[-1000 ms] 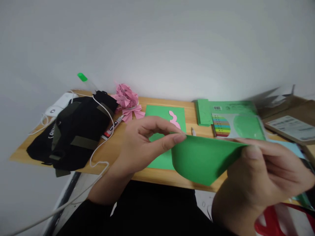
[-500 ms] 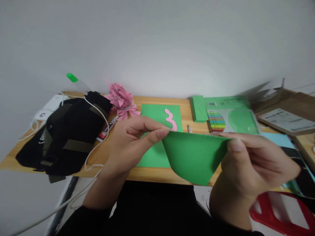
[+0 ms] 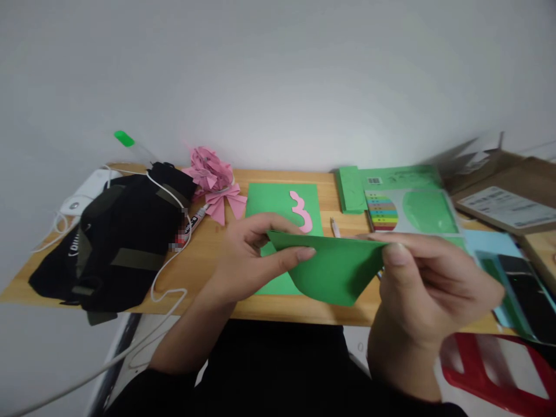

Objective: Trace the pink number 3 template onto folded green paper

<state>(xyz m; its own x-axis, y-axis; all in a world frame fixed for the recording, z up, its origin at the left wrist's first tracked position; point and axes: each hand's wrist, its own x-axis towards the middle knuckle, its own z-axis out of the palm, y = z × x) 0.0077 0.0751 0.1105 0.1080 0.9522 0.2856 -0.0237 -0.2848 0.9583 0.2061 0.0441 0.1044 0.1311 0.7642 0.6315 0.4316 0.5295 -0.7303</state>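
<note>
A piece of green paper [image 3: 334,269], curved along its lower edge, is held up between my two hands above the table. My left hand [image 3: 256,255] pinches its upper left part, thumb on the near face and fingers behind. At the upper right corner my right hand [image 3: 428,284] grips it between thumb and forefinger. Behind it a larger green sheet [image 3: 269,202] lies flat on the wood, partly hidden by my left hand and the held paper. On that sheet rests a wavy pink paper cutout [image 3: 300,211]. A small pen-like tool [image 3: 334,227] lies to its right.
Left on the table [image 3: 191,295] lie a black bag [image 3: 130,231], a white cord [image 3: 163,275], a marker [image 3: 197,219] and crumpled pink paper scraps [image 3: 212,174]. At right are a green paper pack [image 3: 402,179], a cardboard box [image 3: 512,179] and a dark phone-like slab [image 3: 527,295]. Below is a red stool [image 3: 473,370].
The green paper has moved left and slightly up with my right hand. My left thumb now lies further across its near face, and the paper's left corner shows past my fingers.
</note>
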